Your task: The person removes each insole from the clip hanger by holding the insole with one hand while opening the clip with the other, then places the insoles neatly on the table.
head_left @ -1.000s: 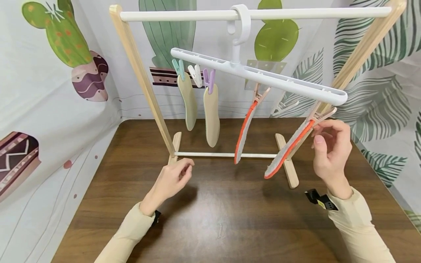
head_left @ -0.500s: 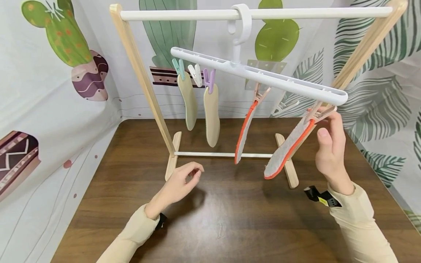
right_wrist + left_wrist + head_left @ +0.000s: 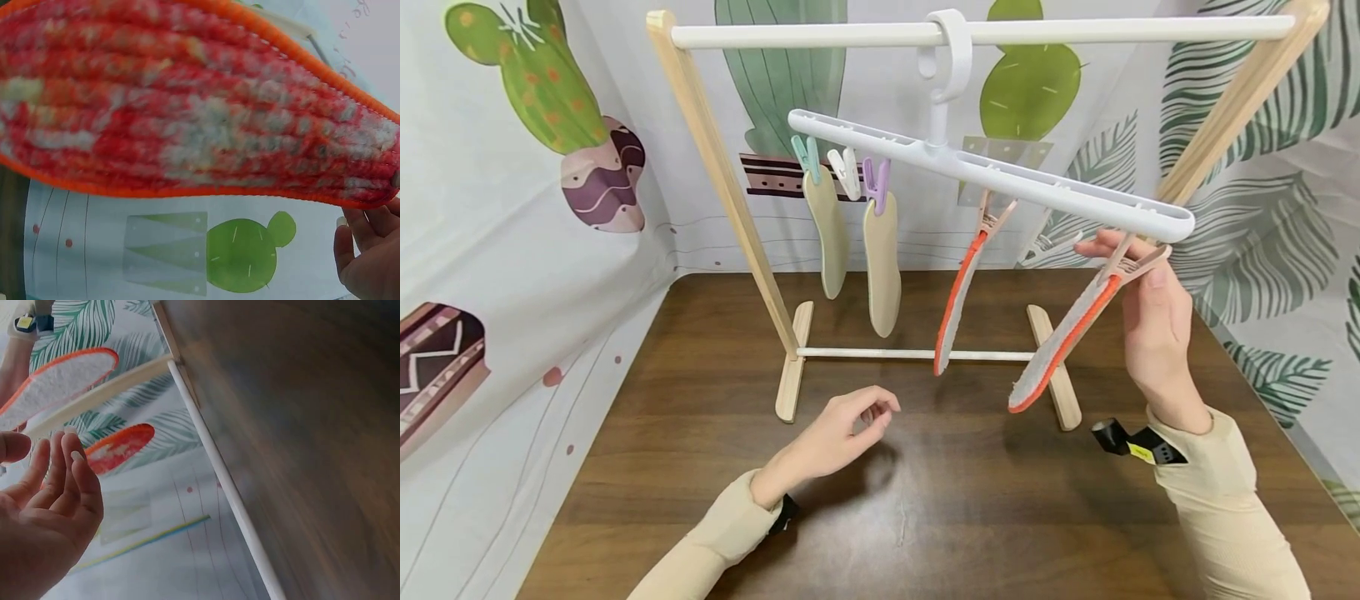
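Observation:
My right hand point(image 3: 1159, 333) is at the right end of the hanger point(image 3: 1060, 187), with its thumb on the handle of a pale pink clothespin point(image 3: 1131, 265) and its fingers reaching behind it. From that clothespin hangs a grey insole with orange trim point(image 3: 1060, 350), whose red mottled underside point(image 3: 200, 112) fills much of the right wrist view. A matching insole point(image 3: 958, 304) hangs from another pink clothespin point(image 3: 991, 218) further left. My left hand point(image 3: 842, 425) hovers low over the table, fingers loosely curled and holding nothing; it also shows in the left wrist view.
The tilted hanger hooks over the white rail point(image 3: 820, 35) of a wooden rack point(image 3: 722, 167). On its left hang two beige insoles point(image 3: 883, 267) from green and purple clothespins point(image 3: 877, 185), with a white clothespin point(image 3: 846, 172) between. Another white clothespin point(image 3: 1047, 243) hangs right of centre. Brown table point(image 3: 970, 517) below.
My right hand has risen from beside the insole's top to the pink clothespin, its fingers passing behind and its thumb closing in. The insole has turned slightly. My left hand has drifted right and nearer.

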Demonstrator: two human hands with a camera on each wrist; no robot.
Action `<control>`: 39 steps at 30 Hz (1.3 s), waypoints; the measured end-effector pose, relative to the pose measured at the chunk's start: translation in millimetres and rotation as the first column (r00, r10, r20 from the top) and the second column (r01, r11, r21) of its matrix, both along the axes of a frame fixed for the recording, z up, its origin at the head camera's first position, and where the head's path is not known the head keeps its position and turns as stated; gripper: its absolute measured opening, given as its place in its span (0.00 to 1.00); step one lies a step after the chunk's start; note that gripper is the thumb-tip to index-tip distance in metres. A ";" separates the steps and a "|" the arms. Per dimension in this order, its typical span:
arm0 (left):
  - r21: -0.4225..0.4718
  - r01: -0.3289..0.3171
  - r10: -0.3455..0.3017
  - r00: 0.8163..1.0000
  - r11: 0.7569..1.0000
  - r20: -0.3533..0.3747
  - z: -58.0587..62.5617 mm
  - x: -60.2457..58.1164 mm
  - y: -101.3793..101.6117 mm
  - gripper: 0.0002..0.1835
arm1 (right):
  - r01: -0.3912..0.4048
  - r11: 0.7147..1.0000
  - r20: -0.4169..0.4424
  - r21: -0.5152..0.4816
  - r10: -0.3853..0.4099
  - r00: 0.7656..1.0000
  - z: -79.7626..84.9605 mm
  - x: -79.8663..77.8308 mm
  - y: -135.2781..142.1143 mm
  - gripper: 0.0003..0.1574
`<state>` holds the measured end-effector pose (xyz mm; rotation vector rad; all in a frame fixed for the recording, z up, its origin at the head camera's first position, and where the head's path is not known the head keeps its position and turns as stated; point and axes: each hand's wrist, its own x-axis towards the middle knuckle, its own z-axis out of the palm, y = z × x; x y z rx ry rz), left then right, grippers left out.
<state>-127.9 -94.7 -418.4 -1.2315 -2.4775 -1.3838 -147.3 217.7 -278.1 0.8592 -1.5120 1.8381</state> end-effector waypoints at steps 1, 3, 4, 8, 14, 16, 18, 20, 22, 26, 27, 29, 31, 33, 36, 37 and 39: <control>-0.003 0.007 -0.007 1.000 1.000 0.004 0.4 0.4 1.9 0.08 | -0.025 1.000 0.003 -0.013 0.025 1.000 -0.2 -1.2 0.7 0.27; -0.013 0.018 -0.018 1.000 1.000 0.017 1.6 1.1 6.4 0.09 | -0.078 0.996 0.003 -0.051 0.079 0.997 -0.4 -4.4 1.9 0.27; -0.018 0.024 -0.024 1.000 1.000 0.019 2.5 1.3 8.8 0.09 | -0.110 0.991 0.000 -0.080 0.111 0.994 -0.7 -5.8 2.6 0.27; -0.060 0.038 -0.037 0.999 0.997 0.015 8.9 2.2 17.6 0.10 | -0.223 0.953 -0.029 -0.204 0.222 0.975 -0.4 -9.1 2.9 0.26; -0.089 0.070 -0.073 0.997 0.994 -0.027 18.9 1.0 27.3 0.11 | -0.267 0.929 -0.038 -0.258 0.266 0.963 1.8 -6.4 0.8 0.24; -0.098 0.078 -0.083 0.996 0.992 -0.041 21.3 0.5 32.1 0.12 | -0.267 0.928 -0.039 -0.260 0.266 0.963 0.7 -5.9 2.2 0.24; -0.108 0.087 -0.093 0.994 0.990 -0.051 23.7 -0.1 37.9 0.12 | -0.274 0.926 -0.046 -0.259 0.271 0.961 -0.2 -5.3 2.9 0.24; -0.103 0.094 -0.100 0.993 0.990 -0.054 26.5 -0.4 44.2 0.13 | -0.282 0.924 -0.057 -0.259 0.277 0.959 -1.3 -4.8 2.5 0.24; -0.091 0.100 -0.106 0.993 0.991 -0.060 29.4 -1.1 51.0 0.14 | -0.290 0.923 -0.072 -0.252 0.281 0.957 -1.7 -4.3 1.5 0.24; -0.055 0.096 -0.100 0.991 0.994 -0.088 35.2 -2.8 63.9 0.16 | -0.312 0.911 -0.091 -0.269 0.298 0.950 -0.8 -1.7 -2.5 0.23; -0.048 0.094 -0.099 0.991 0.994 -0.092 36.7 -3.0 67.0 0.17 | -0.315 0.910 -0.094 -0.271 0.301 0.949 -0.4 -1.1 -3.2 0.23; -0.033 0.087 -0.090 0.992 0.996 -0.088 39.8 -2.6 72.7 0.20 | -0.326 0.908 -0.102 -0.263 0.310 0.945 0.0 0.1 -4.3 0.22; -0.023 0.074 -0.075 0.994 0.997 -0.076 43.6 -1.6 78.3 0.23 | -0.336 0.911 -0.106 -0.239 0.319 0.942 0.2 1.3 -5.2 0.22; -0.018 0.054 -0.055 0.997 0.998 -0.055 48.2 0.1 83.9 0.26 | -0.343 0.917 -0.106 -0.202 0.328 0.939 0.3 2.4 -6.4 0.22; -0.022 0.037 -0.038 0.998 0.999 -0.043 56.0 2.7 93.1 0.31 | -0.345 0.928 -0.099 -0.140 0.334 0.937 1.9 4.7 -9.5 0.22; -0.026 0.035 -0.036 0.999 0.999 -0.038 58.7 3.8 96.1 0.31 | -0.345 0.930 -0.101 -0.123 0.334 0.937 2.7 5.3 -10.7 0.21; -0.031 0.034 -0.035 0.999 0.999 -0.041 63.9 5.6 102.4 0.33 | -0.350 0.931 -0.105 -0.101 0.340 0.935 4.6 7.3 -13.3 0.20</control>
